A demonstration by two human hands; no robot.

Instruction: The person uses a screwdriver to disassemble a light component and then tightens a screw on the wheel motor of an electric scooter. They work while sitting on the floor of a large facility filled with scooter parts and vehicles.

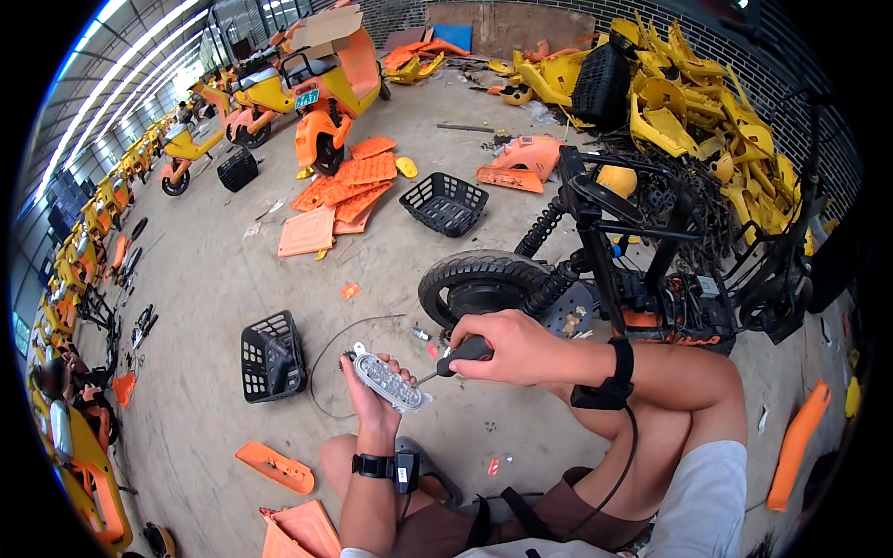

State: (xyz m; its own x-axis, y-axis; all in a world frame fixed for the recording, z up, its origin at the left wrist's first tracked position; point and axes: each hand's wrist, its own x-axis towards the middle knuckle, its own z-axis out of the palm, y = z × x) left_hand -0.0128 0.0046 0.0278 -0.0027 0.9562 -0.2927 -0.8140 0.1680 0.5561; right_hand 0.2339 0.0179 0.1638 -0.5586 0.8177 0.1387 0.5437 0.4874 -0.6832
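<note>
Concrete floor (214,307) of a large workshop hall carries all items in view. At lower centre, the lamp unit (388,381), an oblong clear-lensed light with rows of small LEDs, is held above the floor in front of the person's knees. The left hand (370,395) is closed around its underside, lens facing up. A thin black cable (326,358) runs from the lamp's far end in a loop across the floor.

The right hand (507,349) is closed around the black handle of a screwdriver (456,358); the shaft tip meets the lamp's right end. Both wrists carry black straps.

Just behind the hands stands a stripped scooter frame (623,251), black, with rear wheel (479,284) and coil shocks exposed. A black basket (272,355) lies left of the lamp; a second black basket (446,202) sits farther back. Orange panels (344,191) are stacked beyond it. Yellow body panels (688,102) are heaped against the brick wall at upper right. Orange and yellow scooters (307,84) line the left side.
</note>
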